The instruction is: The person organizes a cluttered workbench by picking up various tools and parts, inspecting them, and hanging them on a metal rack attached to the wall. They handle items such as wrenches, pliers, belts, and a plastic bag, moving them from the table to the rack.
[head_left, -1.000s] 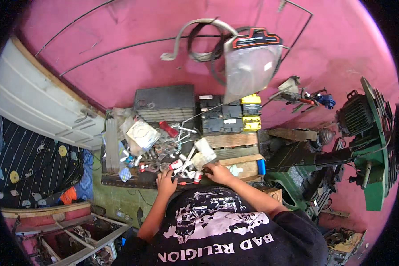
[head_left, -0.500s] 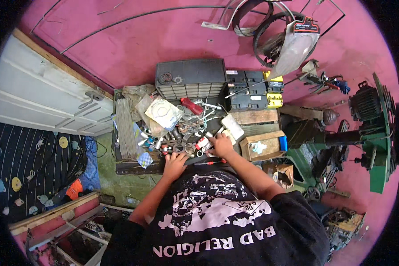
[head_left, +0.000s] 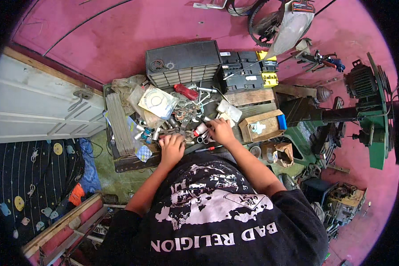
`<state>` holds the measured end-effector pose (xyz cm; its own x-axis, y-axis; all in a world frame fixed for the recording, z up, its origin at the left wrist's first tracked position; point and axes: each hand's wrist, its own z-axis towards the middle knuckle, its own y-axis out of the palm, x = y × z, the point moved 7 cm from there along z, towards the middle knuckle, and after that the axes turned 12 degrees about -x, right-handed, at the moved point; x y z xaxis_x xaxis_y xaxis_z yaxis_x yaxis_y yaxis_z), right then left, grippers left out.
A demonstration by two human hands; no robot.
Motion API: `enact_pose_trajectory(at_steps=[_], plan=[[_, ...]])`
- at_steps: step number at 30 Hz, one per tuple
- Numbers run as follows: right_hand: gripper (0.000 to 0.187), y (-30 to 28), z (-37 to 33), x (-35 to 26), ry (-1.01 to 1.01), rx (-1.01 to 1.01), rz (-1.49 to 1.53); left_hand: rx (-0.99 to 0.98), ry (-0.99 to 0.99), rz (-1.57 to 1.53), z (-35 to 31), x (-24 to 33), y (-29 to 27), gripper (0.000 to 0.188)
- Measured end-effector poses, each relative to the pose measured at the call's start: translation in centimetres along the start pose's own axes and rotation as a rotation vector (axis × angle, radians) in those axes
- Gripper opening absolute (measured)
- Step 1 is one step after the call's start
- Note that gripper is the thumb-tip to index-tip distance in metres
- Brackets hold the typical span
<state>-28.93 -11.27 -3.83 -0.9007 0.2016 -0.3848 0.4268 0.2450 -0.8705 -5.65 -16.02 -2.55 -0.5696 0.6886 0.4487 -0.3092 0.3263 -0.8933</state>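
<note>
My left hand rests with curled, slightly parted fingers on small metal parts near the bench's front edge. I see nothing held in it, though its fingertips are partly hidden among the parts. My right hand reaches into the same pile, its fingers apart beside a small white-and-red container. Metal rings lie just below those fingers. Between and beyond both hands spreads a tangle of metal parts and gaskets. A red-handled tool lies on its far side.
A black drawer cabinet and several batteries stand at the back. An open cardboard box sits at right; a white disc in plastic and grey strips lie left. A green drill press stands far right.
The view has shifted, so the bench sits higher and slightly left. My left hand has moved farther over the parts; my right hand stays beside the white-and-red container.
</note>
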Motion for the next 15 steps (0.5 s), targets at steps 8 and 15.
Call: enact_pose_trajectory(at_steps=[8,15], plan=[[0.066,1.2,8.5,-4.9,-0.073,0.002,-0.373,-0.159,-0.249,0.154,6.7,-1.7,0.8,0.067],[0.062,2.5,12.4,-6.8,-0.062,-0.028,-0.665,-0.182,-0.245,0.27,11.0,-1.5,0.8,0.082]])
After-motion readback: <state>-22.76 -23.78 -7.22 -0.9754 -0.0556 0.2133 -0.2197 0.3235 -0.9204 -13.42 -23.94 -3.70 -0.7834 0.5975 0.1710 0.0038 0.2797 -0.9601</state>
